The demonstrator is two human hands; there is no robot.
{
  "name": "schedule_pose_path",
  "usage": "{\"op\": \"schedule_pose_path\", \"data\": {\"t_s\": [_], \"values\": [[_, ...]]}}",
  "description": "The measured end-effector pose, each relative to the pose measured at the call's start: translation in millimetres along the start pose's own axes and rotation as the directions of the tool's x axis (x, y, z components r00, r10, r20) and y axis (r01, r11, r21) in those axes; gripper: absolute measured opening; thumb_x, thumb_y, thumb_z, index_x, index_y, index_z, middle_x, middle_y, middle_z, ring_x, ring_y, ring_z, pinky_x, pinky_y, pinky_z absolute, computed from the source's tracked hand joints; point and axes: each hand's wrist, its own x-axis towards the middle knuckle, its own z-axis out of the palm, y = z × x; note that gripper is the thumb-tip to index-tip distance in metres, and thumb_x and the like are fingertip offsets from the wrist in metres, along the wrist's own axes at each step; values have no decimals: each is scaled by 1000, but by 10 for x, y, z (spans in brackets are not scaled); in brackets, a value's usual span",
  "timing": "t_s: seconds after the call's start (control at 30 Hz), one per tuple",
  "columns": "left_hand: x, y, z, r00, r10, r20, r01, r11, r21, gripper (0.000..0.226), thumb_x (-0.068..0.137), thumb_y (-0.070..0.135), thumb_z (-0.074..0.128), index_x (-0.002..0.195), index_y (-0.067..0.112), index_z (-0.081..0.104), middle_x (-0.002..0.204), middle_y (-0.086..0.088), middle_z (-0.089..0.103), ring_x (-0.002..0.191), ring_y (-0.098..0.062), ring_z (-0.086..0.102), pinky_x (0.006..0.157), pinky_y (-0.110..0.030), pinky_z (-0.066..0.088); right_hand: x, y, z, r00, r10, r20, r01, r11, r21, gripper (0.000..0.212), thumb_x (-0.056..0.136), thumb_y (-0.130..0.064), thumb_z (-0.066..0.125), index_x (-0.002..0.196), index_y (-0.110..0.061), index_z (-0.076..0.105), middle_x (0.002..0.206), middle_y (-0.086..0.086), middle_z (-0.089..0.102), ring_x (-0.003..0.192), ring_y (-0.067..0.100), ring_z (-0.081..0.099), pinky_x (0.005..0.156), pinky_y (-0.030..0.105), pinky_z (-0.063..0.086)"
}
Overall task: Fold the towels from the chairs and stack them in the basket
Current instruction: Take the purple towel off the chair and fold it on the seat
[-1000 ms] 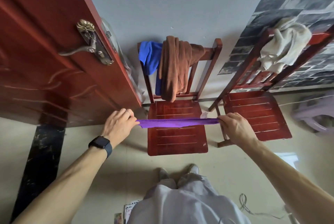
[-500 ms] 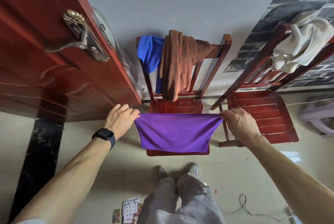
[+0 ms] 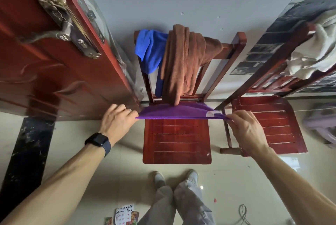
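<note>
From the head camera, the person stands facing a red wooden chair (image 3: 176, 141) set against a grey wall. The left hand (image 3: 116, 121) pinches the left end of a purple towel (image 3: 178, 112) with its fingers curled, and the right hand (image 3: 245, 130) pinches the right end just beside a small pale label (image 3: 211, 114). The towel is stretched taut between the two hands over the far part of the chair seat, seen almost edge-on. A blue towel (image 3: 149, 50) and a brown towel (image 3: 181, 61) hang side by side over the chair's backrest, the blue one to the left. The brown one's lower end reaches down to the purple towel's far edge, though whether they touch cannot be told. To the right stands a second red chair (image 3: 269, 121) with a cream towel (image 3: 312, 57) bunched on its backrest. A red door (image 3: 45, 70) with a brass handle (image 3: 60, 23) fills the left side. A dark watch (image 3: 98, 142) sits on the left wrist. On the near floor lie playing cards (image 3: 123, 215) to the left of the person's shoes (image 3: 159, 179) and a thin cable (image 3: 243, 214) to their right.
</note>
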Motion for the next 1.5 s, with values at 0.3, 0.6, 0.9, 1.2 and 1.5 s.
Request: {"op": "schedule_pose_path", "data": {"t_s": [0.3,0.6,0.9,1.2,1.5], "values": [[-950,675,1093,916,7,400,58,987,-150,17,69,24,80,65,20,64,60,2,63,64,-27,61,60,-35,41,-1183,139,1236,944,142,296,-156,987,24,22,67,-6,91,83,-12,78,83,8,70,70,36,63,58,45,57],[-1222,891,1800,488,-353,798,862,339,-377,14,78,36,78,86,25,74,84,10,73,81,-13,65,70,-25,49,-1495,204,1951,683,486,545,-661,729,179,9,84,-13,79,93,-11,78,87,-1,72,80,15,70,78,33,55],[-603,506,2639,364,-330,871,794,-379,-476,25,87,30,74,102,11,73,102,-6,75,92,-19,69,86,-34,52,-552,331,2642,503,676,539,-849,271,453,18,95,-33,68,98,-16,71,81,-1,68,69,13,59,57,18,48],[-264,567,3190,278,-527,803,818,-308,-486,21,87,38,72,84,17,73,93,-5,76,86,-25,70,80,-41,55,-208,345,3268,459,777,431,-886,365,286,33,101,-38,52,112,-12,69,100,8,68,96,29,63,90,41,50],[-166,544,3438,280,-630,724,902,-84,-423,22,87,45,65,84,24,70,96,-1,74,100,-28,66,93,-42,52,-110,315,3422,500,790,355,-866,449,220,33,104,-34,44,114,-9,64,111,18,69,107,38,61,93,40,43]]}}
